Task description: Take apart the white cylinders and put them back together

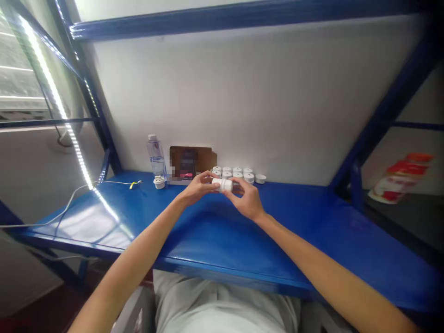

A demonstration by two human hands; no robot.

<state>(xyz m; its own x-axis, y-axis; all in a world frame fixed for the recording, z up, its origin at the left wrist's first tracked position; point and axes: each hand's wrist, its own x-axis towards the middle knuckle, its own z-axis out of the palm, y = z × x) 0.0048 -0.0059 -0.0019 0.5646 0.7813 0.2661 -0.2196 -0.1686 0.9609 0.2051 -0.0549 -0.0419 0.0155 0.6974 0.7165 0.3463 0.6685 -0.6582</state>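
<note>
Between my two hands, just above the table, is a small white cylindrical plastic piece (225,185) with a ringed seam around its middle. It lies sideways. The fingers and thumb of my left hand (200,187) grip its left end, while my right hand (247,198) pinches the right end. Behind my hands stand several small white round pieces (248,177) in rows against the wall. One lower, dish-like white piece (260,179) sits at the right end of the rows. My fingers hide part of the front row.
A blue metal table (294,231) spans the view. A clear water bottle (157,157) stands at the back left, with a white socket-like piece (159,182) before it. Beside them is an open brown box (204,159). A white cable (74,194) crosses the left side; a red-and-white container (398,180) stands far right.
</note>
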